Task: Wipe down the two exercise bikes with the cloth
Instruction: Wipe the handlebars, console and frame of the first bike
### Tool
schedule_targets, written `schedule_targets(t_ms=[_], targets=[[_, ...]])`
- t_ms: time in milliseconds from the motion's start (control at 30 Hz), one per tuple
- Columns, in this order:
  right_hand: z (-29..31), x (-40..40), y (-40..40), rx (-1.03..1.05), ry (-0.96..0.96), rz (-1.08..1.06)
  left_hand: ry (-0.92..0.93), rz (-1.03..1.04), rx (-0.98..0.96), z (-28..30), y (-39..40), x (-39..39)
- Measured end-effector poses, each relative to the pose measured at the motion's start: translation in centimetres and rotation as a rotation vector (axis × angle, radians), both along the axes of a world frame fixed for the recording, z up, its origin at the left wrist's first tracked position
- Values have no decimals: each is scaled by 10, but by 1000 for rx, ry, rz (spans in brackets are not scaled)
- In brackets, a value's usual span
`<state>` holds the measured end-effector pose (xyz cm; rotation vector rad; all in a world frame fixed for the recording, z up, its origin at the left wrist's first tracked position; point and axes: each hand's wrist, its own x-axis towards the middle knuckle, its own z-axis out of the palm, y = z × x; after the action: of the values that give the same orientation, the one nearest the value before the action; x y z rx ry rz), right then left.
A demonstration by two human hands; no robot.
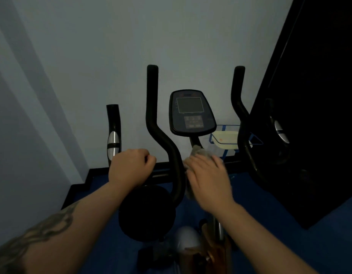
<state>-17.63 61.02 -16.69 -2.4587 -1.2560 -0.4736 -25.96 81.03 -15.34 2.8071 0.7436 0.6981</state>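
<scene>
Two bare hands work at the front of a black bike (172,155) that stands on a blue floor (270,214) against a pale wall (92,46). Far left, a short black post with a silver sensor pad (113,142) rises beside the wall. Next to it the left hand (129,168) has its grip curled tight round the low crossbar, knuckles up, the tattooed forearm running in from the lower left corner. Just right of that hand the left handlebar (152,107) climbs in an S-bend to an upright end. Below it sits a round black housing (147,212). Right of the bar, the right hand (207,178) lies with fingers spread and fairly flat over a grey cloth (199,152), pressing it against the stem under the console (192,112); the hand is blurred. Cloth edges show above and to the left of the fingers. Behind the stem, a blue wire basket (218,140) holds a pale tray. Further right the right handlebar (238,107) mirrors the left one. Beyond it, a second silver pad (281,132) shows in front of a dark panel (319,95).
</scene>
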Motion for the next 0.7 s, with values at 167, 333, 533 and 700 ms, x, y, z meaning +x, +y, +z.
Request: schedule_targets(t_ms=[167, 333, 533, 700], targets=[[15, 34, 12, -173, 81, 23, -10, 4, 11, 1, 1, 1], [19, 36, 29, -213, 120, -99, -19, 10, 12, 0, 1, -1], [4, 21, -2, -22, -31, 95, -35, -11, 0, -1, 2, 0], [25, 51, 15, 94, 488, -168, 3, 2, 2, 2, 0, -1]])
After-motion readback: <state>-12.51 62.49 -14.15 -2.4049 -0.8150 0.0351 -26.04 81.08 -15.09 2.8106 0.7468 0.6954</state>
